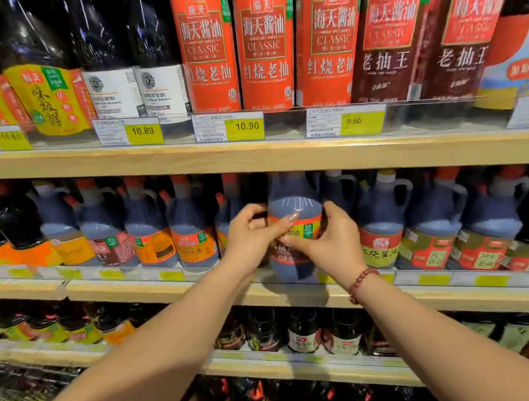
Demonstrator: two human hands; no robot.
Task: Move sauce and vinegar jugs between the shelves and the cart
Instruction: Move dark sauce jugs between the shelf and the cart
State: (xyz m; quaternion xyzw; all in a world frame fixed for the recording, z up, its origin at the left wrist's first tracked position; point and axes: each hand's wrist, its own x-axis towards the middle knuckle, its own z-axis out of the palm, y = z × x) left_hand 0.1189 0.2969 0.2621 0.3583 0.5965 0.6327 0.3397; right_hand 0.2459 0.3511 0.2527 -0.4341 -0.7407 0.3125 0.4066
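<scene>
A dark sauce jug [293,206] with an orange and green label stands upright at the front edge of the second shelf [166,287], in the middle of the view. My left hand [248,237] grips its left side, thumb across the label. My right hand [328,242], with a bead bracelet on the wrist, holds its right side and lower front. Both hands hide much of the label. Rows of similar handled jugs [191,225] flank it on the same shelf.
Tall soy sauce bottles [263,48] with red labels fill the top shelf [249,157] above yellow price tags. Smaller dark bottles [305,332] stand on the lower shelves. Wire mesh of a cart [12,389] shows at the lower left.
</scene>
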